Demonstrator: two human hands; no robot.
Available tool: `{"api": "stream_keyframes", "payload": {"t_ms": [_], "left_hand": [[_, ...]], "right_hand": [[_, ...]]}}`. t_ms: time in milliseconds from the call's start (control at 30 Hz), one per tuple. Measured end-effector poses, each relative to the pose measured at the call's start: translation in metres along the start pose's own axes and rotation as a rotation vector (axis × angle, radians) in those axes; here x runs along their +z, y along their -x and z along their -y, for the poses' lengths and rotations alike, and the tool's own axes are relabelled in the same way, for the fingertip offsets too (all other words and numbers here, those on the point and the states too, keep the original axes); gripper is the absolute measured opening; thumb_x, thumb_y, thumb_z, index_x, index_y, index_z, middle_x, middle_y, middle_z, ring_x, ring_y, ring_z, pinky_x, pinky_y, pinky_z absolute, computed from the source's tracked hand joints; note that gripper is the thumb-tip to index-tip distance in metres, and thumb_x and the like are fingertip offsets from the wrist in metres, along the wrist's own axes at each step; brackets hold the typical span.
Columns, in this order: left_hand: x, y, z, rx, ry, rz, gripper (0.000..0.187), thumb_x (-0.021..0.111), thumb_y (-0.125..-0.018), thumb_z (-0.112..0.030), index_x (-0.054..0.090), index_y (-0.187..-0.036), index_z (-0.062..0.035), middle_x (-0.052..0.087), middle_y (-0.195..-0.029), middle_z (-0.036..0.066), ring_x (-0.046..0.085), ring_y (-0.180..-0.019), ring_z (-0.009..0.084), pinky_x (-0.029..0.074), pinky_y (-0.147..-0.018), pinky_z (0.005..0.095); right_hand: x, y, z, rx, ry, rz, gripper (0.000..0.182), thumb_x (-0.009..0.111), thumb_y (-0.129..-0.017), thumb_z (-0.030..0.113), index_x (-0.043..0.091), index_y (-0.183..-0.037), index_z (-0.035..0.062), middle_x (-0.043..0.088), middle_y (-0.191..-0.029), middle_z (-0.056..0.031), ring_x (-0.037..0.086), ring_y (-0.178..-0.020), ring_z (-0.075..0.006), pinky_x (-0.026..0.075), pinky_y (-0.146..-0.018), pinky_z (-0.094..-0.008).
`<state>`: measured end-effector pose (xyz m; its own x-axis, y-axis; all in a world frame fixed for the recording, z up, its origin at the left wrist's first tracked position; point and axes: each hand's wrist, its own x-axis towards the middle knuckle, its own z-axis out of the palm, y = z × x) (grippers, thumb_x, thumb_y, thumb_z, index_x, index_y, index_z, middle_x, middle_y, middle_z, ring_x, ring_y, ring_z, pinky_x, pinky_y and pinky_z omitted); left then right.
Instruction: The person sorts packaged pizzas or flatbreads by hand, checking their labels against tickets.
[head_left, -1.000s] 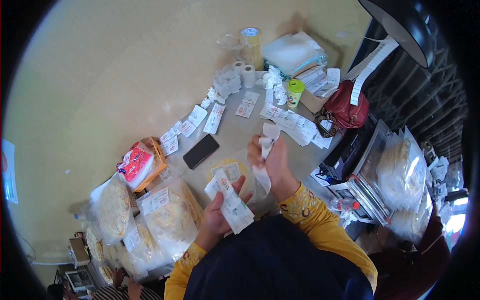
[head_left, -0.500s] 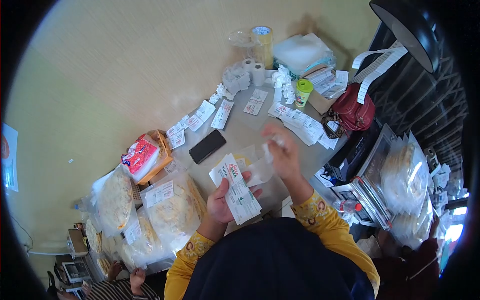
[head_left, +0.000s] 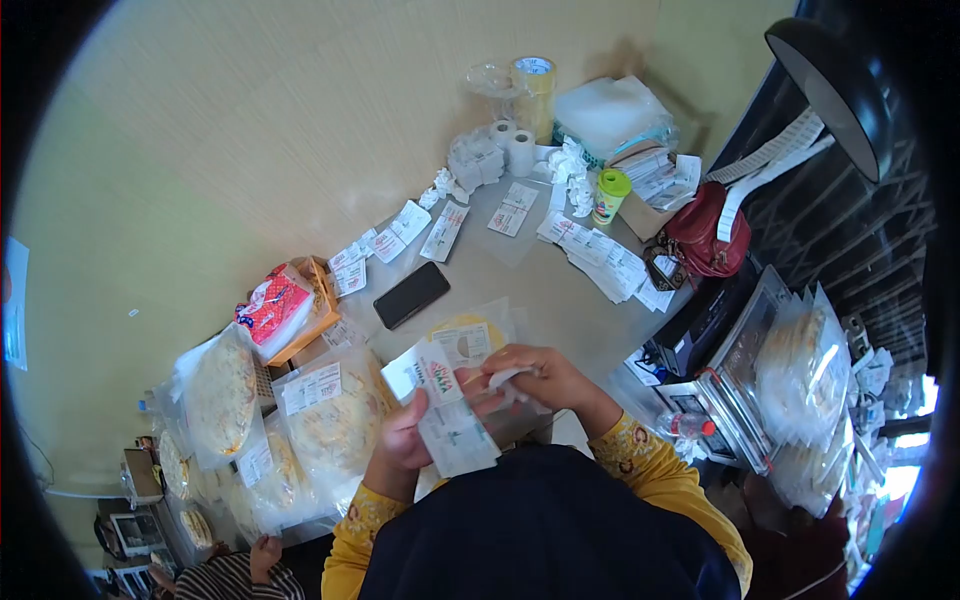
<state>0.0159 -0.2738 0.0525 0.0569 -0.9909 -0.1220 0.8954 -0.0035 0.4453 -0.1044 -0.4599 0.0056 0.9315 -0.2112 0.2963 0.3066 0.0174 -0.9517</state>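
Observation:
My left hand point(head_left: 403, 438) is closed on a printed label sheet point(head_left: 458, 435), white with red and green print, held tilted near my body. My right hand point(head_left: 556, 378) is just right of it, its fingers pinched on a small crumpled piece of white paper point(head_left: 510, 377). Behind both hands lies a clear plastic bag with something round and yellow point(head_left: 487, 330) inside and a printed label point(head_left: 461, 346) on it. A black phone point(head_left: 412, 295) rests on the table beyond my left hand.
Labels point(head_left: 597, 258) lie along the table's far side, near a green-lidded cup point(head_left: 610, 195) and tape rolls point(head_left: 535, 100). Bagged flat food point(head_left: 335, 410) is piled at left. A lamp point(head_left: 830, 95) overhangs the right. Another person's striped sleeve point(head_left: 225, 578) shows lower left.
My right hand has come down and toward my body, bringing the white paper close to the label sheet. The label sheet in my left hand has shifted slightly left and lower.

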Motion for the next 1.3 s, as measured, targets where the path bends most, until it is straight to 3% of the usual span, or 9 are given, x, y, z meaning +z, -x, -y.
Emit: {"api": "stream_keyframes", "payload": {"t_ms": [167, 333, 367, 500, 633, 733, 967, 1133, 1300], "left_hand": [[-0.011, 0.039, -0.012, 0.194, -0.034, -0.223, 0.055, 0.051, -0.085, -0.040, 0.040, -0.127, -0.0081, 0.044, -0.127, 0.019, 0.040, -0.119, 0.0409, 0.035, -0.095, 0.0547], [-0.022, 0.065, -0.003, 0.319, 0.143, -0.346, 0.055, 0.051, -0.085, -0.035, 0.038, -0.128, -0.0023, 0.052, -0.117, 0.017, 0.050, -0.111, 0.0354, 0.039, -0.094, 0.0496], [-0.022, 0.074, 0.001, 0.354, 0.180, -0.420, 0.056, 0.051, -0.085, -0.034, 0.037, -0.129, -0.0019, 0.052, -0.118, 0.017, 0.050, -0.111, 0.0340, 0.039, -0.094, 0.0485], [-0.028, 0.083, 0.018, 0.413, 0.205, -0.430, 0.059, 0.056, -0.079, -0.028, 0.037, -0.129, -0.0022, 0.054, -0.111, 0.014, 0.051, -0.108, 0.0300, 0.039, -0.094, 0.0454], [-0.018, 0.093, 0.025, 0.564, 0.278, -0.391, 0.061, 0.058, -0.076, -0.023, 0.036, -0.130, -0.0026, 0.054, -0.113, 0.014, 0.050, -0.111, 0.0289, 0.038, -0.096, 0.0425], [-0.015, 0.109, 0.029, 0.657, 0.312, -0.388, 0.060, 0.058, -0.075, -0.018, 0.037, -0.130, -0.0021, 0.055, -0.112, 0.014, 0.051, -0.111, 0.0287, 0.038, -0.096, 0.0419], [0.005, 0.157, 0.038, 0.839, 0.345, -0.777, 0.046, 0.054, -0.080, -0.001, 0.042, -0.124, 0.0007, 0.058, -0.106, 0.015, 0.058, -0.101, 0.0283, 0.045, -0.091, 0.0404], [-0.003, 0.210, 0.036, 1.039, 0.298, -0.888, 0.043, 0.052, -0.082, 0.000, 0.040, -0.124, -0.0025, 0.054, -0.114, 0.014, 0.056, -0.104, 0.0274, 0.046, -0.089, 0.0470], [-0.005, 0.268, 0.047, 1.148, 0.297, -0.944, 0.039, 0.050, -0.083, 0.002, 0.043, -0.121, -0.0028, 0.055, -0.113, 0.013, 0.055, -0.105, 0.0276, 0.047, -0.087, 0.0465]], "right_hand": [[-0.049, -0.007, -0.014, 0.205, -0.381, -0.634, 0.016, 0.042, -0.077, -0.002, 0.054, -0.067, 0.0013, 0.054, -0.064, -0.0112, 0.047, -0.042, -0.0155, 0.036, -0.032, -0.0253], [-0.109, -0.049, -0.030, -0.026, -0.759, -0.567, 0.024, 0.042, -0.083, 0.018, 0.044, -0.061, 0.0089, 0.037, -0.050, -0.0022, 0.031, -0.035, -0.0125, 0.024, -0.028, -0.0239], [-0.117, -0.062, -0.007, 0.125, -1.189, -0.561, 0.024, 0.045, -0.084, 0.022, 0.043, -0.063, 0.0124, 0.036, -0.052, 0.0005, 0.033, -0.039, -0.0116, 0.024, -0.029, -0.0242], [-0.222, -0.106, -0.040, 0.269, -0.339, -0.592, 0.017, 0.048, -0.085, 0.025, 0.042, -0.075, 0.0129, 0.039, -0.066, -0.0003, 0.040, -0.056, -0.0144, 0.031, -0.043, -0.0255], [-0.296, -0.197, -0.048, 0.387, 1.202, -0.441, 0.018, 0.050, -0.086, 0.027, 0.042, -0.089, 0.0107, 0.043, -0.080, -0.0042, 0.043, -0.070, -0.0182, 0.034, -0.055, -0.0279], [-0.313, -0.248, -0.040, 0.547, 1.952, -0.411, 0.026, 0.051, -0.086, 0.029, 0.042, -0.100, 0.0090, 0.046, -0.090, -0.0072, 0.045, -0.081, -0.0211, 0.036, -0.065, -0.0297], [-0.277, -0.296, -0.015, 0.424, 2.150, -0.511, 0.048, 0.053, -0.086, 0.032, 0.043, -0.125, 0.0051, 0.052, -0.115, -0.0141, 0.050, -0.105, -0.0279, 0.041, -0.087, -0.0339], [-0.233, -0.302, -0.001, 0.032, 1.703, -0.361, 0.045, 0.051, -0.086, 0.036, 0.051, -0.121, 0.0080, 0.054, -0.116, -0.0191, 0.050, -0.111, -0.0282, 0.039, -0.092, -0.0380], [-0.009, -0.248, 0.037, -0.118, 1.032, -0.059, 0.026, 0.053, -0.088, 0.013, 0.055, -0.110, -0.0001, 0.058, -0.107, -0.0117, 0.054, -0.099, -0.0205, 0.040, -0.089, -0.0302]]}}
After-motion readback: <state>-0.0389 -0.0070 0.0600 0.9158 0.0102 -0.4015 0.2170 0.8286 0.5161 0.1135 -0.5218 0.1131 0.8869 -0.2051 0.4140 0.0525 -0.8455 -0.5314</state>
